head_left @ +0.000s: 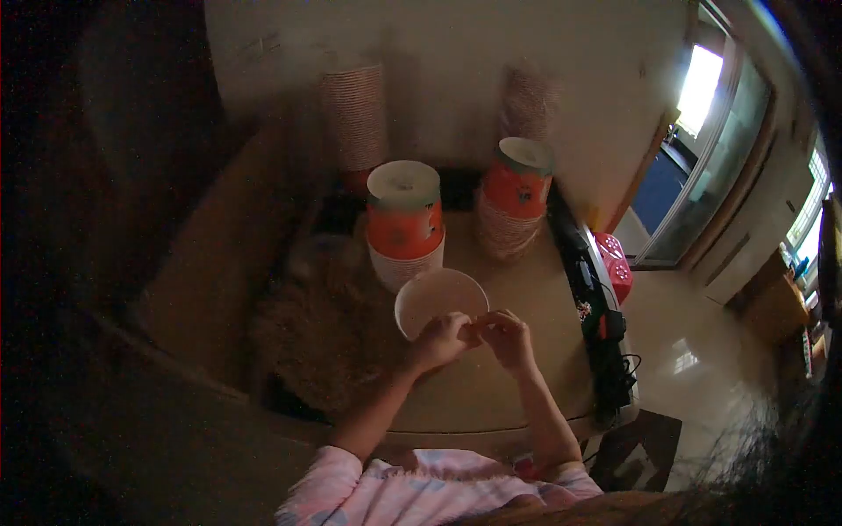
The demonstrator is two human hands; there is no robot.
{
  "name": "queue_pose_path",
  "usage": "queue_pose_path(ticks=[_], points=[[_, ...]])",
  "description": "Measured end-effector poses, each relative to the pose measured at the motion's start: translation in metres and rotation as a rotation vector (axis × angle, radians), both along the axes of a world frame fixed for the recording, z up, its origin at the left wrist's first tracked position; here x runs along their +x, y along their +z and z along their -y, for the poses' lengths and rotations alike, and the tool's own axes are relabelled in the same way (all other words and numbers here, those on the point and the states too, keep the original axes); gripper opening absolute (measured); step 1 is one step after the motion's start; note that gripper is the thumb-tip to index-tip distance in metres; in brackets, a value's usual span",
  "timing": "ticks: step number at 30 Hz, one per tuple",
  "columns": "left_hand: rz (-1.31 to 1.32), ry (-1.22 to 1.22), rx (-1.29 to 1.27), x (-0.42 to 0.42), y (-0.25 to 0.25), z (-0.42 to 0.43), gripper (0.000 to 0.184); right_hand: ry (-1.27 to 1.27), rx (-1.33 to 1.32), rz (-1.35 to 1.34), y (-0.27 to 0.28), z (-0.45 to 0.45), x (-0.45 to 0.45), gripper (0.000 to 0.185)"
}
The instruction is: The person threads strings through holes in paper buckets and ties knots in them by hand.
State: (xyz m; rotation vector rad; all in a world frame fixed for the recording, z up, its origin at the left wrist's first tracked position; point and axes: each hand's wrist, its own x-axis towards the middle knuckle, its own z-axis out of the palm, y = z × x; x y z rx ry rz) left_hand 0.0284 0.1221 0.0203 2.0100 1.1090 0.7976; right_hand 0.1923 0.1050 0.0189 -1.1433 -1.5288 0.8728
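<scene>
A pale round tub [441, 296], its wide mouth open toward the camera, is beside the left orange-and-white stack [406, 230].

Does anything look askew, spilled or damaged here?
Mildly untidy: black cables bunch and loop at the tabletop's right edge. The right orange-topped stack seems to lean, possibly just lens distortion. No spill or damage shows; the left side is too dark to judge.

Wall [447, 79]: pale, dim, at 12 o'clock
Table [553, 298]: tan top, dark border, centre
Door [732, 162]: frosted glass, pale frame, 2 o'clock
Far window [701, 89]: glaring white, beyond the door
Side window [810, 197]: gridded, bright, near 3 o'clock
Cabinet [779, 300]: brown, at 3 o'clock
Floor [710, 329]: glossy, reflecting daylight, 3 to 4 o'clock
Light: deep shadow at 9 o'clock
</scene>
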Motion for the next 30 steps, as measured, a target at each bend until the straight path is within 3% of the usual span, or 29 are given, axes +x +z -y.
queue_pose_path(ticks=[2, 5, 10, 13, 16, 19, 22, 25, 30], points=[[-0.005, 0.015, -0.11, 0.0, 0.003, -0.001, 0.028, 0.009, -0.184, -0.004, 0.011, 0.005, -0.001, 0.004], [-0.018, 0.036, -0.134, -0.007, 0.014, 0.001, 0.027, 0.041, -0.045, 0.011, 0.005, 0.001, -0.001, 0.005], [0.083, -0.039, -0.159, -0.013, 0.014, 0.001, 0.025, 0.076, -0.047, -0.024, -0.011, -0.008, 0.002, 0.006], [0.083, -0.142, 0.02, -0.017, 0.005, -0.003, 0.02, 0.098, -0.009, -0.012, -0.019, -0.013, 0.007, 0.007], [0.01, -0.197, -0.178, -0.022, 0.018, -0.002, 0.015, 0.086, -0.051, -0.098, -0.015, -0.01, 0.004, 0.007], [0.036, -0.207, 0.193, -0.022, 0.01, -0.006, 0.013, 0.081, -0.074, -0.152, -0.009, -0.007, 0.003, 0.007], [-0.128, -0.13, 0.324, -0.022, 0.019, 0.0, 0.014, 0.111, -0.061, -0.148, -0.003, -0.005, 0.003, 0.007], [-0.325, -0.213, 0.394, -0.021, 0.039, 0.005, 0.016, 0.115, -0.077, -0.062, -0.002, -0.005, 0.004, 0.007], [-0.33, -0.097, 0.475, -0.008, 0.022, 0.007, 0.02, 0.027, -0.072, -0.014, -0.006, -0.003, 0.002, 0.008]])
